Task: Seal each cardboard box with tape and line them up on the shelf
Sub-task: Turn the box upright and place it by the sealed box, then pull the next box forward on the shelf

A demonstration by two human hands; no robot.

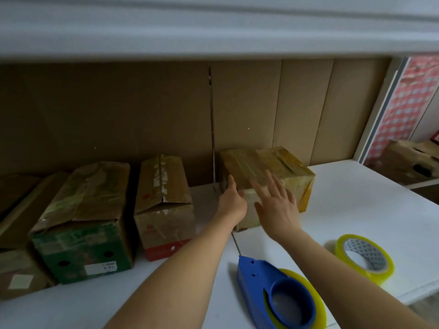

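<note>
Beside taped box [266, 167]: blue dispenser [270, 286].

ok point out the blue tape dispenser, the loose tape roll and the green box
blue tape dispenser [255, 273], head view, on its blue body near the nose
loose tape roll [382, 269], head view, on its yellowish outer band
green box [80, 245], head view, on its front face

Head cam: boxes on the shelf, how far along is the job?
Done: the green box and the red-based box stand side by side on the shelf, flaps closed with tape on top. In hand: both hands, left and right, lie open against the yellow-taped box, apart from that row. Left: closing the gap. The blue dispenser and spare tape roll lie idle.
</note>
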